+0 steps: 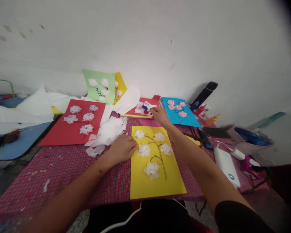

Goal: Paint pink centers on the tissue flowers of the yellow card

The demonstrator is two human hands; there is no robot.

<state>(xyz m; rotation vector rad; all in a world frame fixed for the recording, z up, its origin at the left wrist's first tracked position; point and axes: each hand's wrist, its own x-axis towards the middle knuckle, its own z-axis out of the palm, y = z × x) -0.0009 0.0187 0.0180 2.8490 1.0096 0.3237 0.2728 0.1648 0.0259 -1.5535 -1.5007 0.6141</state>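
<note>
A yellow sheet [157, 187] lies in front of me. It bears a drawn branch and several white crumpled-paper flowers [151, 170]. At its left edge my left hand [122, 149] rests with fingers curled together, fingertips by the edge; whatever they hold is hidden. My right hand [159, 116] reaches over the far end of the sheet. Its fingers are pinched at a whitish paper [138, 109] with blue and red paint on it; what lies between them is too small to make out. That paper sits on a red sheet [131, 112]. Torn white paper pieces [111, 129] are heaped beyond my left hand.
Finished-looking flower pictures stand or lie around: red [55, 132], green [87, 76] and blue [189, 121]. To the right are paint bottles [211, 120], a dark phone [217, 132], a white power bank [226, 165] and a cup [242, 149]. A checkered cloth [70, 170] covers the table.
</note>
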